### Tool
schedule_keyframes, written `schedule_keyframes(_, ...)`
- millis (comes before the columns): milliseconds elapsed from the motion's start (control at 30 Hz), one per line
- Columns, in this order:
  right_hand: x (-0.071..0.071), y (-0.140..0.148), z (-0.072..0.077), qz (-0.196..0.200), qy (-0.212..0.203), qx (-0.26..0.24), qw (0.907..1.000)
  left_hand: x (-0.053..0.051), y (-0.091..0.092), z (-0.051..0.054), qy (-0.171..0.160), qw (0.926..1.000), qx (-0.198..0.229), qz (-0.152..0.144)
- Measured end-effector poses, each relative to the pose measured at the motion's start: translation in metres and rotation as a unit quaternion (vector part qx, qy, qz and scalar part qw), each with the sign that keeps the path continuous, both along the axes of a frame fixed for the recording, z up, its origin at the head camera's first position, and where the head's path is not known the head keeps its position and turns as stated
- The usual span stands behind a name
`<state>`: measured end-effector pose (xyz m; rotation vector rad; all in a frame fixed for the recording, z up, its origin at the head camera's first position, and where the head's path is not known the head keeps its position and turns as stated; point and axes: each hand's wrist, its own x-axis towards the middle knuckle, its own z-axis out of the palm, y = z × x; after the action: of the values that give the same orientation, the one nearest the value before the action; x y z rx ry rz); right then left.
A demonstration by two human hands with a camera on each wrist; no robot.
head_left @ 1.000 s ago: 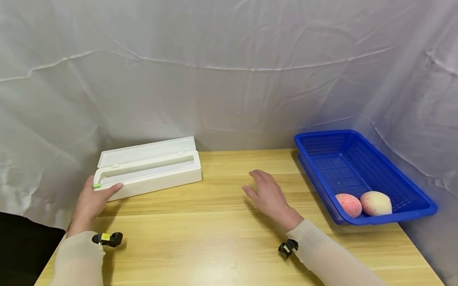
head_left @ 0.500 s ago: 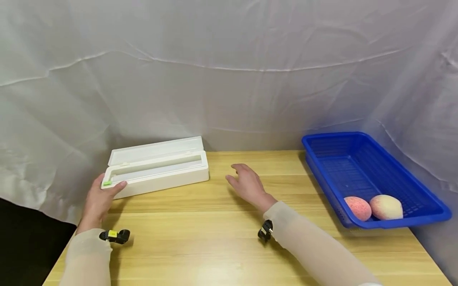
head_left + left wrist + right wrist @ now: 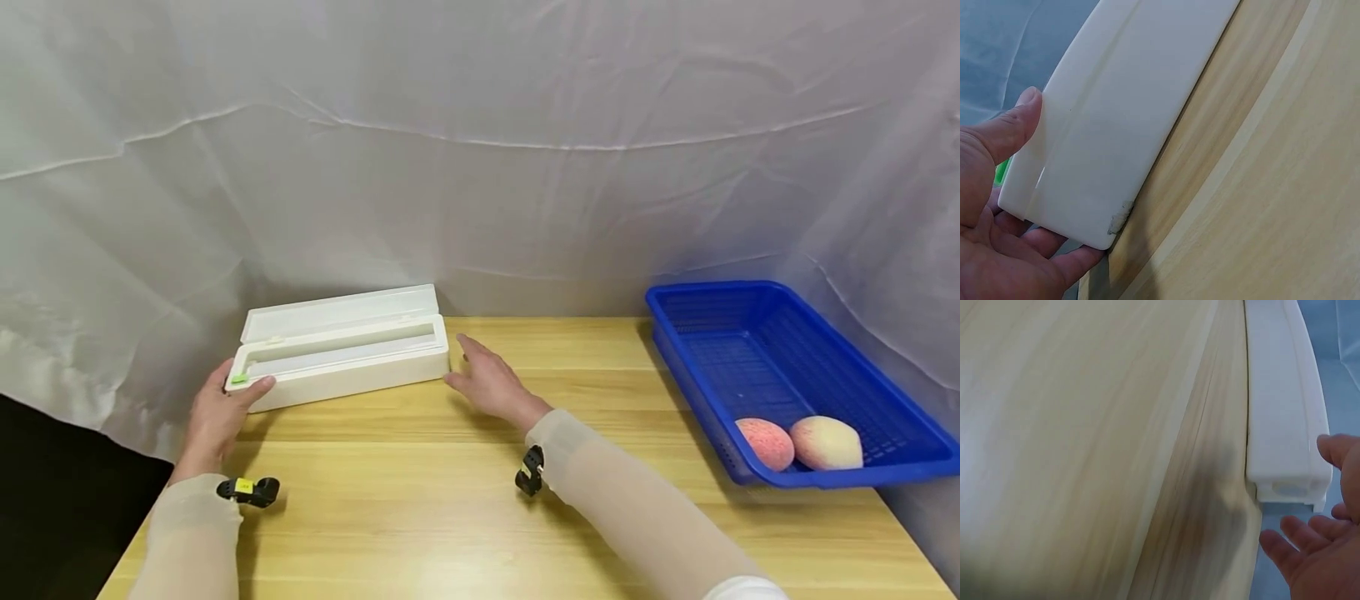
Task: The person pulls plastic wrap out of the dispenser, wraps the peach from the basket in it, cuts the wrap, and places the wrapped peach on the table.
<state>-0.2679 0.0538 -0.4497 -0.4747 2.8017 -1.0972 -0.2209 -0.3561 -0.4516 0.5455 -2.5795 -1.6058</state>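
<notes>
A long white cling film dispenser [image 3: 348, 377] stands on the left part of the table, its hinged lid [image 3: 341, 312] raised at the back. Inside lies a pale roll, and a small green slider [image 3: 239, 378] sits at the left front corner. My left hand [image 3: 217, 417] grips the left end, thumb over the front edge and fingers round the end face, as the left wrist view [image 3: 1016, 206] also shows. Just off the right end is my right hand [image 3: 491, 385], fingers spread and slightly bent, holding nothing; the right wrist view shows a gap between fingertips [image 3: 1275, 544] and box.
A blue plastic basket [image 3: 697, 408] stands at the right of the wooden table [image 3: 420, 500]. Two peach-like fruits, one pink [image 3: 767, 443] and one cream [image 3: 827, 443], lie in its near end. A grey-white cloth [image 3: 525, 208] hangs behind and at both sides.
My right hand has moved left across the table to the dispenser's right end. The left hand keeps its grip on the left end. The whole view has shifted slightly.
</notes>
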Motion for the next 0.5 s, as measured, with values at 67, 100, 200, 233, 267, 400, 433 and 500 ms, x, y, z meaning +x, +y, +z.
schedule_keyframes(67, 0.0011, -0.0022, 0.0003, 0.016, -0.014, -0.02, 0.9996, -0.0007, 0.0008, -0.002, 0.002, 1.0, 0.0, 0.0)
schedule_keyframes(100, 0.0016, -0.0032, 0.0007, 0.023, -0.02, -0.03, 0.9991, -0.0009, 0.0007, -0.0028, 0.001, 1.0, -0.003, 0.001)
schedule_keyframes(200, 0.0028, -0.0054, 0.0017, 0.033, -0.033, -0.055, 0.9974, -0.0026, 0.0011, -0.0035, 0.001, 1.0, -0.006, -0.002)
schedule_keyframes(233, 0.0028, -0.0061, 0.0016, 0.032, -0.036, -0.059, 0.9971, -0.0031, 0.0013, -0.0033, 0.002, 1.0, -0.007, -0.004)
schedule_keyframes(267, 0.003, -0.0066, 0.0017, 0.03, -0.037, -0.062, 0.9969, -0.0032, 0.0015, -0.0027, 0.002, 1.0, -0.008, -0.005)
schedule_keyframes(400, 0.0055, -0.0072, 0.0025, 0.017, -0.041, -0.062, 0.9971, -0.0025, 0.0017, -0.001, 0.0, 0.9998, -0.016, -0.01)
schedule_keyframes(433, 0.0064, -0.007, 0.0024, 0.015, -0.04, -0.061, 0.9972, -0.0023, 0.0018, -0.0007, -0.001, 0.9998, -0.016, -0.012)
schedule_keyframes(500, 0.0077, -0.0065, 0.0022, 0.008, -0.033, -0.057, 0.9978, -0.0015, 0.0019, 0.0001, -0.003, 0.9996, -0.02, -0.02)
